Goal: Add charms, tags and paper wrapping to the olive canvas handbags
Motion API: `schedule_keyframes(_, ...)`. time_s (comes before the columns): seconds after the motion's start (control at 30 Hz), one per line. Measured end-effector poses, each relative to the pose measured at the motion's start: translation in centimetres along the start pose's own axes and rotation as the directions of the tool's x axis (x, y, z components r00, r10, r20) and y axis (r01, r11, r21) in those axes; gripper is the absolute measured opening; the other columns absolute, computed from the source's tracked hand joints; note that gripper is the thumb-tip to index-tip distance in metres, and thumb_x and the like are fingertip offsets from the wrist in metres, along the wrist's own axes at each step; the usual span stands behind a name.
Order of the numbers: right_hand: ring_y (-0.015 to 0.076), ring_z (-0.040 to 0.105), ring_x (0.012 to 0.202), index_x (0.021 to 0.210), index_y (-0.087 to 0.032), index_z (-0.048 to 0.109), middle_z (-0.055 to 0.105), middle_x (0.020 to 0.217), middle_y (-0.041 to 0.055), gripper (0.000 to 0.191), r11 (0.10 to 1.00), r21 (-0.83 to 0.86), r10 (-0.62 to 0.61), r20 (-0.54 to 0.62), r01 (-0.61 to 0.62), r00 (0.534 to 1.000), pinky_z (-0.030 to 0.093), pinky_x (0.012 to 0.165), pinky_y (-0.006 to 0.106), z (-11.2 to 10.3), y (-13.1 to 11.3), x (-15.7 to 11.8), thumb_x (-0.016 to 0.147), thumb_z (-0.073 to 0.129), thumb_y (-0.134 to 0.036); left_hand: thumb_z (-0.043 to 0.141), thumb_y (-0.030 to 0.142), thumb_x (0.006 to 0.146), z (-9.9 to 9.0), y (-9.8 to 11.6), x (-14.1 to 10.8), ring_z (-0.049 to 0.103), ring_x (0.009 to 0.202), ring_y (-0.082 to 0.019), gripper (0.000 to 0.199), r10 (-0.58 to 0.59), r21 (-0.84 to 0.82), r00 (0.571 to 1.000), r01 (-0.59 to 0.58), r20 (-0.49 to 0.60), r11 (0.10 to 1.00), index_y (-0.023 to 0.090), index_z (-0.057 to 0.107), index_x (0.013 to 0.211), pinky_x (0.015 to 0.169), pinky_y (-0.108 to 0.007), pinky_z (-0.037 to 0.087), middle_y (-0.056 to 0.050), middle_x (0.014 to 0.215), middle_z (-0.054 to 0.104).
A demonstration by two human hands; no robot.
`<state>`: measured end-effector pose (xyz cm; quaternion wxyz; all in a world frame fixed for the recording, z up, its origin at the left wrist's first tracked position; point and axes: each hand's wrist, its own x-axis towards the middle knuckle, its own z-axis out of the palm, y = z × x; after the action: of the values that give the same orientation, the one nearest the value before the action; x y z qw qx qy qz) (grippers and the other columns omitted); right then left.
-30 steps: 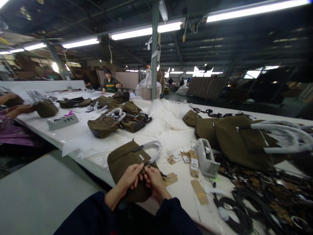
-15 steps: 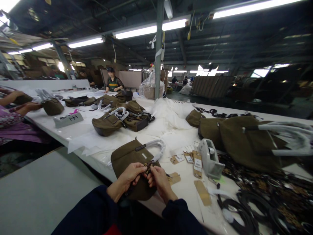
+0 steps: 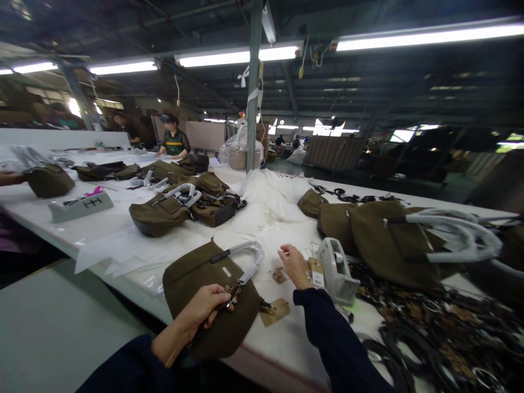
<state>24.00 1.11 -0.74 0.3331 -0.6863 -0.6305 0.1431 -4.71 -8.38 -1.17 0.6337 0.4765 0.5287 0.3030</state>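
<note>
An olive handbag (image 3: 192, 262) with a plastic-wrapped handle (image 3: 256, 259) lies at the table's near edge. My left hand (image 3: 204, 308) is closed on a brown patterned charm (image 3: 233, 293) over the bag's front. To the right, my right hand (image 3: 295, 266) is raised over the tags beside the grey tape dispenser (image 3: 338, 270), its fingers bent; whether it holds anything small is hard to see. A brown card tag (image 3: 275, 312) rests by the bag's right side.
More olive bags (image 3: 376, 234) lie at the right, above a heap of dark straps and charms (image 3: 442, 327). White tissue sheets (image 3: 266, 202) cover the middle. Another tape dispenser (image 3: 82, 207) stands left. A person (image 3: 175, 143) sits across the table.
My right hand has let go of the charm and moved right, up to the tags. My left hand keeps the charm. The view has turned slightly right.
</note>
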Motion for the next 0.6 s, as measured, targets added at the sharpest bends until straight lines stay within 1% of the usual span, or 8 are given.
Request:
schedule_keyframes(0.07, 0.0277, 0.054, 0.115, 0.116, -0.012, 0.059, 0.062, 0.118, 0.0161, 0.033, 0.991, -0.133, -0.024, 0.005, 0.025, 1.0, 0.039, 0.101, 0.04, 0.9, 0.4, 1.9, 0.089, 0.054, -0.03, 0.066, 0.053, 0.07, 0.1, 0.0, 0.0, 0.034, 0.028, -0.001, 0.042, 0.003, 0.004, 1.0, -0.003, -0.003, 1.0, 0.015, 0.054, 0.083, 0.028, -0.017, 0.016, -0.008, 0.085, 0.074)
schedule_keyframes(0.13, 0.0304, 0.051, 0.118, 0.119, -0.011, 0.059, 0.061, 0.121, 0.0193, 0.038, 0.968, -0.249, -0.027, 0.045, 0.038, 0.999, 0.039, 0.099, 0.04, 2.2, 0.3, 3.2, 0.085, 0.062, -0.028, 0.066, 0.052, 0.071, 0.2, 0.0, -0.1, 0.035, 0.027, -0.001, 0.041, 0.008, 0.012, 1.0, -0.008, -0.014, 1.0, 0.015, 0.055, 0.082, 0.028, -0.017, 0.017, -0.007, 0.085, 0.074)
schedule_keyframes(0.17, 0.0315, 0.052, 0.117, 0.117, -0.01, 0.06, 0.061, 0.12, 0.0205, 0.039, 0.953, -0.3, -0.019, 0.073, 0.04, 0.997, 0.041, 0.096, 0.04, 2.8, 0.2, 3.7, 0.083, 0.065, -0.027, 0.066, 0.052, 0.071, 0.2, 0.0, -0.1, 0.035, 0.027, -0.001, 0.041, 0.01, 0.014, 1.0, -0.01, -0.019, 1.0, 0.015, 0.055, 0.081, 0.028, -0.017, 0.017, -0.007, 0.085, 0.073)
schedule_keyframes(0.23, 0.0323, 0.056, 0.111, 0.111, -0.009, 0.063, 0.063, 0.115, 0.022, 0.032, 0.921, -0.387, 0.007, 0.125, 0.042, 0.992, 0.045, 0.089, 0.04, 3.8, 0.1, 4.5, 0.082, 0.065, -0.022, 0.065, 0.052, 0.071, 0.3, -0.2, 0.0, 0.035, 0.027, -0.001, 0.04, 0.012, 0.014, 1.0, -0.012, -0.024, 1.0, 0.015, 0.056, 0.081, 0.028, -0.017, 0.017, -0.006, 0.083, 0.073)
schedule_keyframes(0.33, 0.0298, 0.061, 0.106, 0.105, -0.009, 0.066, 0.066, 0.111, 0.0211, 0.022, 0.874, -0.482, 0.031, 0.179, 0.06, 0.983, 0.047, 0.084, 0.038, 4.3, 0.4, 5.2, 0.088, 0.055, -0.015, 0.065, 0.052, 0.071, 0.2, -0.7, 0.3, 0.037, 0.026, -0.001, 0.04, 0.014, 0.005, 1.0, -0.014, -0.023, 1.0, 0.015, 0.057, 0.082, 0.027, -0.017, 0.016, -0.004, 0.08, 0.072)
schedule_keyframes(0.4, 0.029, 0.062, 0.105, 0.107, -0.009, 0.066, 0.066, 0.11, 0.0206, 0.023, 0.845, -0.529, 0.033, 0.201, 0.08, 0.979, 0.048, 0.084, 0.038, 4.3, 0.5, 5.5, 0.09, 0.054, -0.019, 0.065, 0.053, 0.071, 0.2, -0.9, 0.4, 0.037, 0.026, -0.001, 0.04, 0.016, 0.001, 1.0, -0.016, -0.016, 1.0, 0.015, 0.056, 0.082, 0.027, -0.017, 0.016, -0.004, 0.079, 0.072)
schedule_keyframes(0.5, 0.0291, 0.062, 0.106, 0.109, -0.009, 0.065, 0.067, 0.11, 0.0191, 0.032, 0.809, -0.576, 0.026, 0.232, 0.116, 0.972, 0.049, 0.085, 0.039, 4.5, 0.0, 5.4, 0.089, 0.061, -0.033, 0.065, 0.052, 0.072, 0.1, -1.0, 0.6, 0.036, 0.026, -0.001, 0.04, 0.017, 0.003, 1.0, -0.017, -0.001, 1.0, 0.015, 0.056, 0.083, 0.027, -0.016, 0.017, -0.004, 0.081, 0.072)
schedule_keyframes(0.6, 0.0238, 0.064, 0.099, 0.11, -0.011, 0.063, 0.068, 0.106, 0.0119, 0.036, 0.788, -0.597, 0.02, 0.265, 0.148, 0.964, 0.051, 0.085, 0.04, 5.0, -1.1, 5.2, 0.091, 0.059, -0.041, 0.064, 0.051, 0.073, 0.1, -0.9, 0.5, 0.037, 0.027, 0.0, 0.04, 0.011, 0.007, 1.0, -0.011, -0.002, 1.0, 0.014, 0.057, 0.085, 0.026, -0.016, 0.018, -0.005, 0.083, 0.073)
